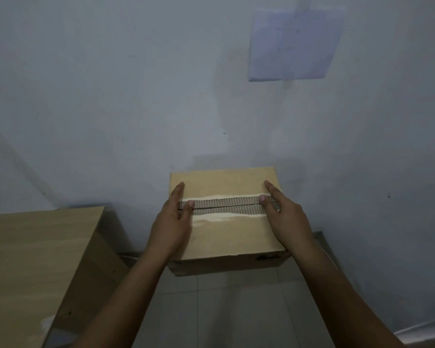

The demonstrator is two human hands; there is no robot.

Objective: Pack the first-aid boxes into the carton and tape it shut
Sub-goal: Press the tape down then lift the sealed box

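At the near left stood a wooden cabinet (35,259). Right of it was the carton (226,237), its flaps folded shut and hiding its contents, with a torn strip of bare corrugation along the centre seam (226,205). The left hand (171,222) and right hand (286,219) lay flat on its top at either end, fingers straight and gripping nothing, thumbs on the seam, and a pale sheet (294,43) hung on the far wall (111,96).

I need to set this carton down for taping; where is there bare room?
The wooden top left of the carton shows mostly bare, as does the tiled floor below it. Crowded: the carton's ends, under the left hand and right hand.
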